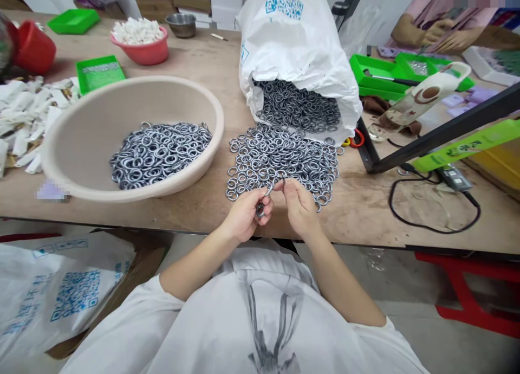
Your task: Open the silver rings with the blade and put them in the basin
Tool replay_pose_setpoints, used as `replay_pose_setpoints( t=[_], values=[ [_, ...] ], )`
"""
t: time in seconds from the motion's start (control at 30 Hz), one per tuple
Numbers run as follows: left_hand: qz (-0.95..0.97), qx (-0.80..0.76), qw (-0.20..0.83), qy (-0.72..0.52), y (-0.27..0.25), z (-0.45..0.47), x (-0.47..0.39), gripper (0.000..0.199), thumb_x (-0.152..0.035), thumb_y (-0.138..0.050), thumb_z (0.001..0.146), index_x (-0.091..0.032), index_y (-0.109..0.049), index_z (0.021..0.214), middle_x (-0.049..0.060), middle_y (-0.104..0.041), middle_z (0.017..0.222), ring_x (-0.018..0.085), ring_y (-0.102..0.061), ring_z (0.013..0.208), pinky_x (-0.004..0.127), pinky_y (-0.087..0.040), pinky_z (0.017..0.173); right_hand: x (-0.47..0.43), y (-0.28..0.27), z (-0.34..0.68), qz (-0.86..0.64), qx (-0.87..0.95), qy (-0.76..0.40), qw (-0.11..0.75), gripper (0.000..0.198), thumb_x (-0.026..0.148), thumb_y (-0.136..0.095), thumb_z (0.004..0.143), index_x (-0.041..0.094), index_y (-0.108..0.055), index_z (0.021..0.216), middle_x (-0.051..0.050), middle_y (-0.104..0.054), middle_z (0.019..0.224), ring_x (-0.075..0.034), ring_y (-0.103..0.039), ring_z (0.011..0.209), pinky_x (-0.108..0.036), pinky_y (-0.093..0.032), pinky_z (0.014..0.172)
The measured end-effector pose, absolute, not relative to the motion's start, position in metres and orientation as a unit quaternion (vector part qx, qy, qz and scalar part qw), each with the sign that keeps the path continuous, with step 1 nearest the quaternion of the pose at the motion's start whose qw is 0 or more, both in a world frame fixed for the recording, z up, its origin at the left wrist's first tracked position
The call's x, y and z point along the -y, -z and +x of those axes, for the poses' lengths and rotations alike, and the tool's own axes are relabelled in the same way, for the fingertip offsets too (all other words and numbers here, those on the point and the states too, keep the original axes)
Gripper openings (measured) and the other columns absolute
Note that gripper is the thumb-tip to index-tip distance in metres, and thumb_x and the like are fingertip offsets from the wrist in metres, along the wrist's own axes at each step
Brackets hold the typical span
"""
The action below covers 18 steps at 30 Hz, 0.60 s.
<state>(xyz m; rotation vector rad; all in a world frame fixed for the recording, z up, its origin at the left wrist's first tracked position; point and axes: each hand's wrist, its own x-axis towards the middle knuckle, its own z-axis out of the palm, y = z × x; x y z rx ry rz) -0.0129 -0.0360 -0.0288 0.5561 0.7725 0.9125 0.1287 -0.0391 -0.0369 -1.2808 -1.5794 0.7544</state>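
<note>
My left hand (248, 212) is closed on grey metal-looking rings (260, 209), one at the curled fingers and another raised at the thumb tip. My right hand (299, 205) pinches at a ring just across from it, so the fingertips of both hands nearly meet. Both hands are over the near edge of a loose pile of rings (284, 157) on the table. Behind the pile, a white sack (298, 43) lies with its mouth open toward me, full of the same rings. To the left stands a large beige basin (81, 130) with more rings inside.
White pieces (24, 114) are heaped at far left near a red container (36, 46). Green trays (99, 73), a pink bowl (142, 49) and a steel bowl (181, 25) stand behind. On the right are a black metal bar (439, 133), a cable (430, 227) and a co-worker's hands (447, 37).
</note>
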Motion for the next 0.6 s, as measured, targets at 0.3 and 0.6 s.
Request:
replay_pose_setpoints(
  t=[0.3, 0.6],
  values=[
    [0.249, -0.362, 0.777, -0.451, 0.032, -0.01, 0.043, 0.033, -0.039, -0.065, 0.08, -0.018, -0.046, 0.062, -0.005, -0.045, 0.051, 0.005, -0.037, 0.041, 0.016, -0.031, 0.039, 0.056, 0.021, 0.126, -0.533, 0.766, -0.166, 0.32, 0.038, 0.041, -0.037, 0.102, 0.022, -0.057, 0.075, -0.004, -0.061, 0.075, -0.016, -0.055, 0.071, -0.029, -0.035, 0.065],
    [0.251, -0.352, 0.797, -0.422, 0.027, -0.014, 0.048, 0.029, -0.031, -0.06, 0.079, -0.018, -0.041, 0.061, -0.006, -0.039, 0.049, 0.003, -0.033, 0.039, 0.015, -0.026, 0.038, 0.051, 0.029, 0.128, -0.5, 0.769, -0.224, 0.33, 0.041, 0.046, -0.036, 0.101, 0.023, -0.054, 0.072, -0.003, -0.061, 0.071, -0.017, -0.054, 0.069, -0.03, -0.036, 0.066]
  ],
)
